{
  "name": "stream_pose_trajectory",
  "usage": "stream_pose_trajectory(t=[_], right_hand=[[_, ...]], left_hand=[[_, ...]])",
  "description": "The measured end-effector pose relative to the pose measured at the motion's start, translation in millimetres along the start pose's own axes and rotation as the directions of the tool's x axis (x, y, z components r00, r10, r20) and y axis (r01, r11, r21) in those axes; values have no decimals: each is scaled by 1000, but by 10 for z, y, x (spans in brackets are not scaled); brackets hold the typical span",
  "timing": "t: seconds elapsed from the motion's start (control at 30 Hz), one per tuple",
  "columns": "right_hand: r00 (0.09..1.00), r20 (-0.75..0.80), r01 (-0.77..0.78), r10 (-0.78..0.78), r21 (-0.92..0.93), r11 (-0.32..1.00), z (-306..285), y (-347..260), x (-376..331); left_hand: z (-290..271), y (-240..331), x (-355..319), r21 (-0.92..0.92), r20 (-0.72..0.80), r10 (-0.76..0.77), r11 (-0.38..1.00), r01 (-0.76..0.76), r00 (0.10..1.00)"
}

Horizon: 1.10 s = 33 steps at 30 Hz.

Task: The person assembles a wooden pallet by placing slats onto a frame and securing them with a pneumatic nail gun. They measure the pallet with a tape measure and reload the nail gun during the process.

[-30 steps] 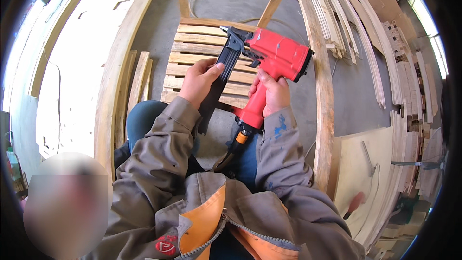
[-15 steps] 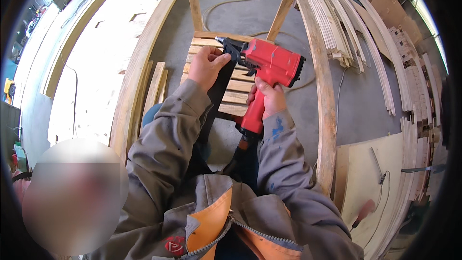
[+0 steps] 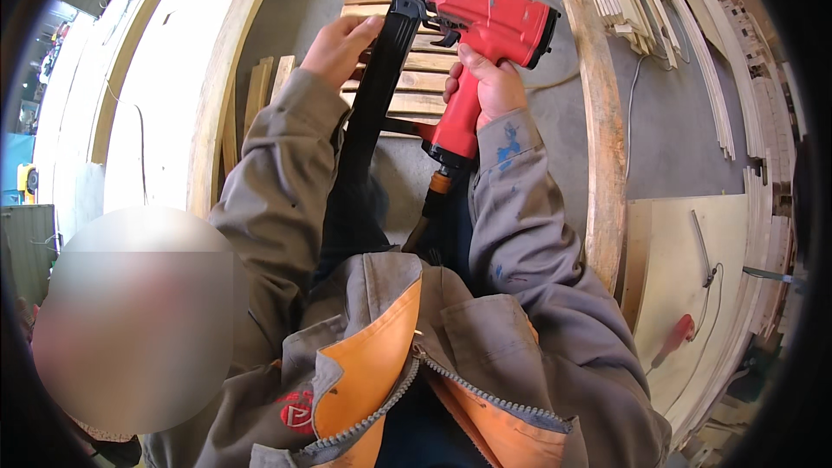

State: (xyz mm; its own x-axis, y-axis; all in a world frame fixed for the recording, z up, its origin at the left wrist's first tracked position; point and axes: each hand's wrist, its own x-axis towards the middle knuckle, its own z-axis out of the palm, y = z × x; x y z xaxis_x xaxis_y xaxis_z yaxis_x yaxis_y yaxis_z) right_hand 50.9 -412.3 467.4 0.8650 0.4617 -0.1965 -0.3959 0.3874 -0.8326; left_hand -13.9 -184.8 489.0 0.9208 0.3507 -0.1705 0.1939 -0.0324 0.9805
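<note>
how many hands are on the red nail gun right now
2. The right hand grips the handle of the red nail gun; the left hand rests on its long black magazine. No other hands show in this view.

The one camera sits on my head and looks steeply down my chest, close over my jacket (image 3: 407, 364). It faces twelve o'clock toward the floor (image 3: 667, 130), its fisheye bending planks (image 3: 598, 121) at the rim.
</note>
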Motion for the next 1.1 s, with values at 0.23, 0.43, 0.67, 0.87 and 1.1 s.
stream_pose_trajectory(t=[0.23, 0.43, 0.67, 0.87, 1.1], right_hand=[[999, -36, -5, 10, 125, 992, -42, 3, 7], [998, -39, 52, -47, 154, 987, -100, -28, -1], [998, -55, -18, 30, 204, 979, -127, 36, 84], [999, -37, 2, 5, 182, 983, -162, 80, 114], [997, 73, -31, 16, 219, 975, -44, 40, -56]], left_hand=[[-217, -157, -557, 209, 161, -68, 977, 34, 985], [-127, -160, -1015, -11, 162, 42, 999, -41, 986], [-112, -373, -1394, 400, 97, 236, 880, -255, 967], [102, -382, -1586, 550, -67, 329, 800, -240, 942], [136, -238, -1882, 561, -147, 411, 784, -267, 900]])
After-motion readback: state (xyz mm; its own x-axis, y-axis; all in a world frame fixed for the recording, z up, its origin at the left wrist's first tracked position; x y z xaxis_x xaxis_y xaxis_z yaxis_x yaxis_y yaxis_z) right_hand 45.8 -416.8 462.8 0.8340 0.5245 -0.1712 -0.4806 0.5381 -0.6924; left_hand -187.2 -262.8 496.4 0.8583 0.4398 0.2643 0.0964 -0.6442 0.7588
